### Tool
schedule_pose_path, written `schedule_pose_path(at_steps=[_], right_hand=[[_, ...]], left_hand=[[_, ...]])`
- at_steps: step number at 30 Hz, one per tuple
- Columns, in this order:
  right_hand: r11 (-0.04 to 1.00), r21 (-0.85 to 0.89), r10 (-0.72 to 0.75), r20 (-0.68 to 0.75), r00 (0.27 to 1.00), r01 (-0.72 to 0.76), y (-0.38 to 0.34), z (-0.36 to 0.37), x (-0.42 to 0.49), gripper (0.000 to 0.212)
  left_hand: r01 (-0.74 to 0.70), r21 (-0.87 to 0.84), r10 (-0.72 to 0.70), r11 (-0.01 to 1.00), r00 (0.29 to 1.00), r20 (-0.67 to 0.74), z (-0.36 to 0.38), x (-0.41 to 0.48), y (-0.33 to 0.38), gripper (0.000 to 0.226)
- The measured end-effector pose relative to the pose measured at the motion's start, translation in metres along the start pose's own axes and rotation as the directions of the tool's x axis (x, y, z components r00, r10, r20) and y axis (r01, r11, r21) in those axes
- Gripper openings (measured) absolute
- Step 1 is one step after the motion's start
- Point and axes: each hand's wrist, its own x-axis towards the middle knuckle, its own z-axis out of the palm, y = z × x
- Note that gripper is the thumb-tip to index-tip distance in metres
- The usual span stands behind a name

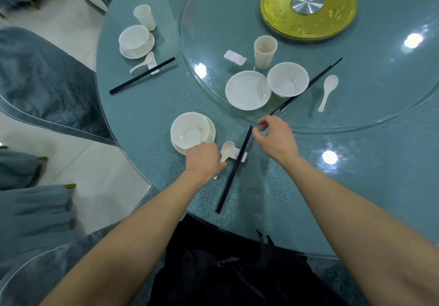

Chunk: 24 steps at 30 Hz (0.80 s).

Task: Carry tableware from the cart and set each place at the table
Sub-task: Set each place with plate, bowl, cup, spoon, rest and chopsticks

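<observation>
Two hands set a place at the table [147,115].
The bowl [190,132] sits near the edge. The chopsticks [234,170] lie beside it on a rest [236,152]. The right hand [276,139] curls at their far tips, but whether it pinches them cannot be told. The left hand [204,160] grips the spoon [227,150].

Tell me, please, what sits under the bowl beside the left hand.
A white plate sits under the bowl; only its right and near rim shows, the rest is covered.
</observation>
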Motion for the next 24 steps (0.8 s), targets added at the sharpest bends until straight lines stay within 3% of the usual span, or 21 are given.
schedule_pose_path(at_steps=[12, 18, 24], right_hand=[[1.0, 0.018, -0.003, -0.005, 1.0, 0.003, -0.008, -0.011, 0.008, 0.025], [0.996, 0.085, 0.003, -0.07, 0.998, 0.003, -0.018, -0.037, 0.038, 0.027], [0.995, 0.097, 0.042, -0.16, 0.986, -0.027, -0.015, -0.073, 0.079, 0.032]], left_hand=[[-0.003, -0.034, 0.002, 0.999, 1.0, -0.024, -0.031, 0.007, 0.0, 0.039], [-0.057, -0.086, 0.044, 0.995, 0.988, -0.149, -0.098, 0.052, 0.012, 0.033], [-0.183, -0.071, 0.157, 0.981, 0.949, -0.272, -0.169, 0.126, 0.052, 0.05]])
